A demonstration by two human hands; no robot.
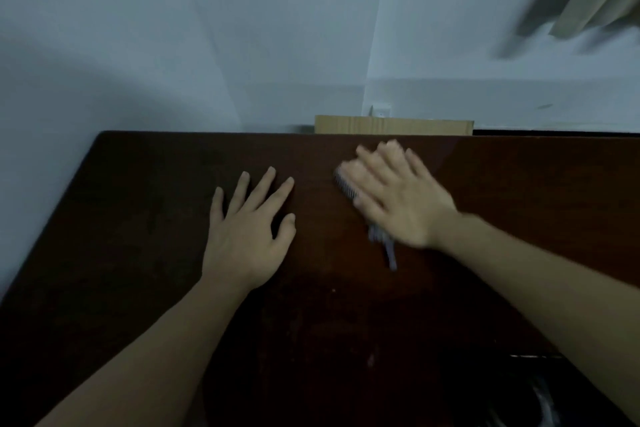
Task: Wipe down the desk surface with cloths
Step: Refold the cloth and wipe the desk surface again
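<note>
Head view: we log desk [138, 253]; left hand [247, 236] spread flat at 9 o'clock; right hand [398, 194] flat, pressing cloth [381, 236] at 1 o'clock. Risk: cloth slipping free under our loose palm.

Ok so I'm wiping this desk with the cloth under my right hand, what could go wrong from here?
The right hand presses flat on the cloth with straight fingers, not gripping it, so the cloth may slip out or bunch up mid-stroke. That hand is close to the desk's far edge, where a cardboard piece stands behind; a long stroke could knock it. The left hand rests flat on the desk and may leave smudges on wiped wood.
</note>
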